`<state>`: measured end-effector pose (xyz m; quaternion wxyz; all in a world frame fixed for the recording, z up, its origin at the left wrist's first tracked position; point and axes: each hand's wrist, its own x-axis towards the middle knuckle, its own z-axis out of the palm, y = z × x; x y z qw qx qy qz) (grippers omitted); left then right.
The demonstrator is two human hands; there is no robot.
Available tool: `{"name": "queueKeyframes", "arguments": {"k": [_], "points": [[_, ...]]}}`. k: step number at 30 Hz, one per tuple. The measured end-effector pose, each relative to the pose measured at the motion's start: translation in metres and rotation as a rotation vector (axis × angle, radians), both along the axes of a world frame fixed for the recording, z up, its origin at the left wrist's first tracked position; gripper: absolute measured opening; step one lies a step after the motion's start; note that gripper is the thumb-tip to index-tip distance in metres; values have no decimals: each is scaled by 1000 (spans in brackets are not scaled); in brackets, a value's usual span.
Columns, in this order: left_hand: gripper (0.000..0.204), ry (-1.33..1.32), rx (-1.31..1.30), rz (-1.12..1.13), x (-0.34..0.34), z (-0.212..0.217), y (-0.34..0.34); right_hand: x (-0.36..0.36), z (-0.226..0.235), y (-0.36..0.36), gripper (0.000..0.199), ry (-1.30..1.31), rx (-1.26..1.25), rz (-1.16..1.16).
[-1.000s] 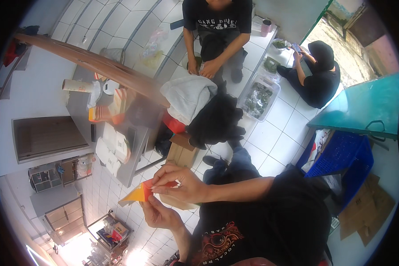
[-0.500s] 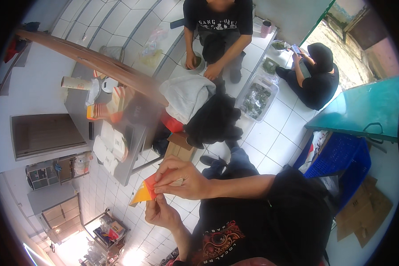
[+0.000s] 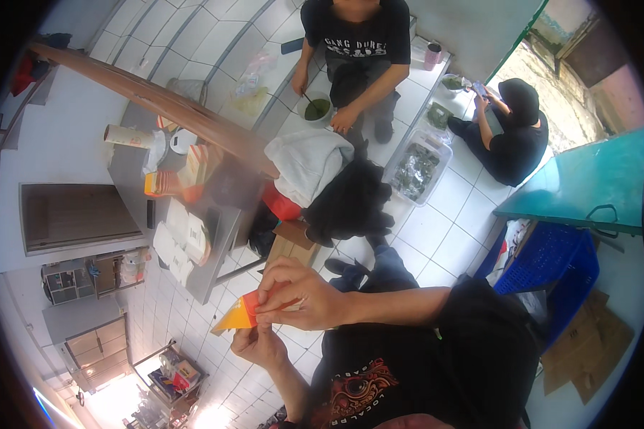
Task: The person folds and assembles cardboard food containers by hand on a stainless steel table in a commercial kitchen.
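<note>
Holds folded yellow/red paper piece in mid-air, low & L of frame ctr, in front of torso, apart fr gray tabletop. Pinches red end in R grip, w/ thumb & fingertips pressed together on piece. Pinches lower edge in L grip, w/ thumb & fingers closed up fr below. Holds both grips close together, R above L, w/ R fingers partly covering red end; can't tell fold detail underneath. Points yellow tip to L. Wears black shirt w/ red printed design at chest.

Carries on tabletop, up & L: orange/white paper containers, nested in row; white flat cartons; pale roll, near far end.

Shows nr frame ctr gray cloth next to black cloth, w/ cardboard box just below. Includes at top seated co-worker, w/ white bowl of green contents & thin utensil in one hand. Includes at upper R second co-worker, low on tiled floor, w/ phone-like device at hands. Shows clear bin w/ green contents btwn co-workers & blue crate at R, below teal door.
</note>
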<state>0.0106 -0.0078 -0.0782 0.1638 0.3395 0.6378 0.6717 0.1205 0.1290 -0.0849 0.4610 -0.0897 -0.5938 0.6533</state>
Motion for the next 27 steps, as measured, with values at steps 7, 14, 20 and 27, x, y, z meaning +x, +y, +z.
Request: {"name": "queueKeyframes", "arguments": {"k": [7,14,20,27], "points": [[36,-98,48,-4,-8,4,3,-3,2,1,17,-40,222,-76],[40,-185,91,-12,-7,4,9,-20,-4,-7,18,107,120,-210],[33,-132,43,-23,-15,1,11,-24,-6,-12,19,43,167,-214],[34,-65,-5,-68,-15,3,7,-27,-2,-22,14,58,47,-172]]}}
